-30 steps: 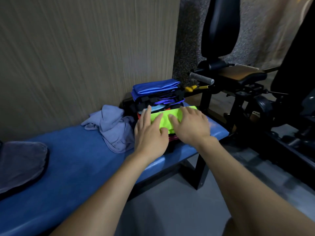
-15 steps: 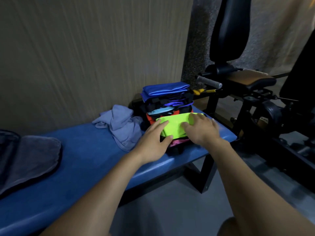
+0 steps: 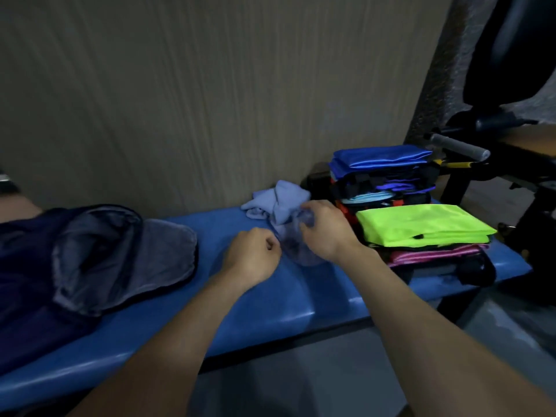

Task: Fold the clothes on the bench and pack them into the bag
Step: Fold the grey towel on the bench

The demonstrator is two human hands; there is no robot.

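A grey-beige panelled wall is seen behind everything. Along its foot a long blue padded counter is stretched from the lower left to the right. At the far right, dark gym equipment with a black pad and a grey handle is set just past the counter's end.

On the left end of the counter a dark navy bag is laid, its mouth turned open so that a grey lining is shown. Well apart from it, on the right end, two stacks of folded clothes are placed. The nearer stack is topped by a neon-green folded garment, under which a pink folded garment and something black are seen. The farther stack, against the wall, is topped by a shiny royal-blue folded garment; dark, light-blue and red layers are packed beneath it.

Between the bag and the stacks, just beside the stacks, a crumpled light-blue garment is left unfolded on the counter, close to the wall.

The right hand is laid on this garment, and its grip is closed on a fold of the cloth near the garment's right side. The left hand is held at the garment's near left edge with its fingers curled into a narrow grip; whether cloth is pinched there cannot be told.
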